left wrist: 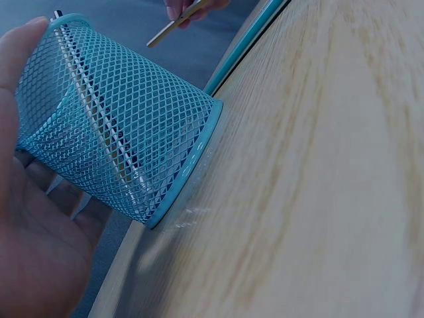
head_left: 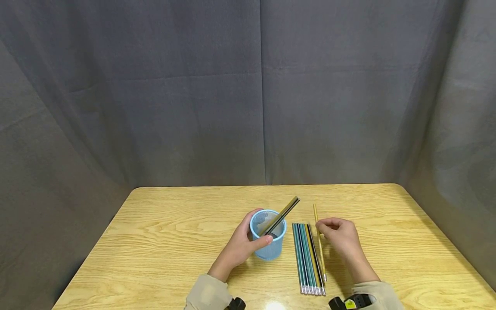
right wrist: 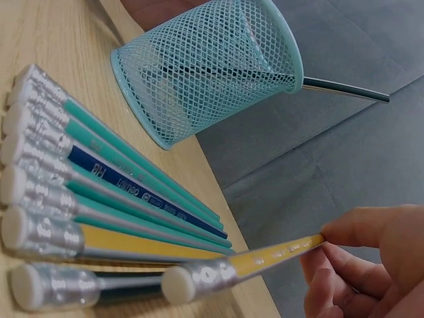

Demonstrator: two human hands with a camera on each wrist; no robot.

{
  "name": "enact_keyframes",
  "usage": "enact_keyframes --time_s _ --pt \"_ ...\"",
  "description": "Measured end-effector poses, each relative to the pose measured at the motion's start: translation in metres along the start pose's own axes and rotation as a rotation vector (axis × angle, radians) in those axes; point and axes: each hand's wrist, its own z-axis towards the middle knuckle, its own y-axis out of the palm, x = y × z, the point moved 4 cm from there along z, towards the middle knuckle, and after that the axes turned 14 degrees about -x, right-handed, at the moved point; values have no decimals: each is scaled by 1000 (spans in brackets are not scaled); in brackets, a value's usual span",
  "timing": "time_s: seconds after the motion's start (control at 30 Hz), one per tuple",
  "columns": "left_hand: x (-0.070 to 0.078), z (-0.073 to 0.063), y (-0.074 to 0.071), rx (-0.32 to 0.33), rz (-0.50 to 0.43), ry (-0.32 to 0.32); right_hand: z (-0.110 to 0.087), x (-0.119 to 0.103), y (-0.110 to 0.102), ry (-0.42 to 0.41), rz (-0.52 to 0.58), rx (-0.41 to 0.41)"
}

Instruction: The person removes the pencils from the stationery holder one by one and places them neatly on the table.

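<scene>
My left hand (head_left: 241, 249) grips a light blue mesh pencil cup (head_left: 270, 251), thumb over the near rim and fingers round its far side. Inside, a yellow pencil and a dark pencil (head_left: 291, 206) lean to the right and stick out past the rim. In the right wrist view, my right hand (right wrist: 371, 258) pinches a yellow pencil (right wrist: 275, 257) between thumb and fingertips, its white eraser end toward the camera. That pencil lies along the right side of a row of pencils (head_left: 306, 258), overlapping the black one in this view.
The row holds several green pencils, with a dark blue pencil (right wrist: 132, 182), a yellow and a black one, eraser ends toward me. Beneath everything is a wood-grain table (head_left: 166, 241). Grey curtains (head_left: 193, 107) hang behind and at both sides.
</scene>
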Motion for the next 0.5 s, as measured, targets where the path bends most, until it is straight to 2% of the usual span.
enact_keyframes --time_s 0.5 --pt "-1 1 -1 -2 -7 12 3 8 3 9 0 1"
